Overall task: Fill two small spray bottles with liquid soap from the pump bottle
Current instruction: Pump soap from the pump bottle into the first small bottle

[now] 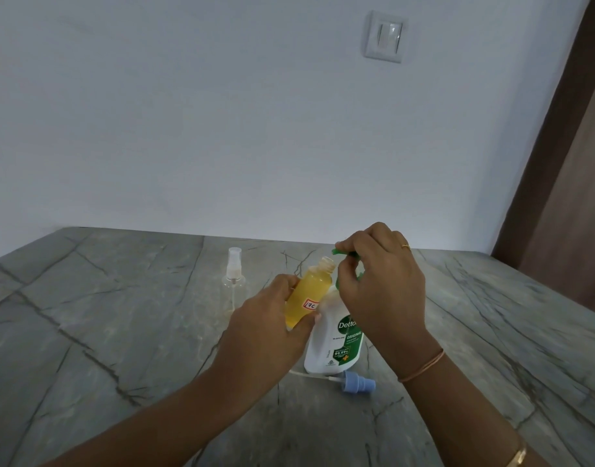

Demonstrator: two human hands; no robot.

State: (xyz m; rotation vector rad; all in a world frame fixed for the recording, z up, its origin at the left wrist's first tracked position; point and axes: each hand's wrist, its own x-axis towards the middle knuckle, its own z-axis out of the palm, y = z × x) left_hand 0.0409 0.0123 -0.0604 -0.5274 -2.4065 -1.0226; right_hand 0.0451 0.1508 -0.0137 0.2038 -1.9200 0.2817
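Note:
My left hand [272, 318] grips a small open spray bottle [309, 294], nearly full of yellow soap, with a red-edged sticker; it tilts toward the pump. The white pump bottle [336, 345] with a green label stands on the table right beside it. My right hand [380, 284] covers its green pump head [340, 252], whose nozzle tip pokes out just above the small bottle's mouth. A second small spray bottle [235, 281], clear, empty and capped, stands further left. A blue spray cap [356, 383] with its white tube lies on the table in front of the pump bottle.
Everything rests on a grey veined stone table [121, 332] set against a white wall with a light switch [385, 37]. A brown curtain [565, 163] hangs at the right.

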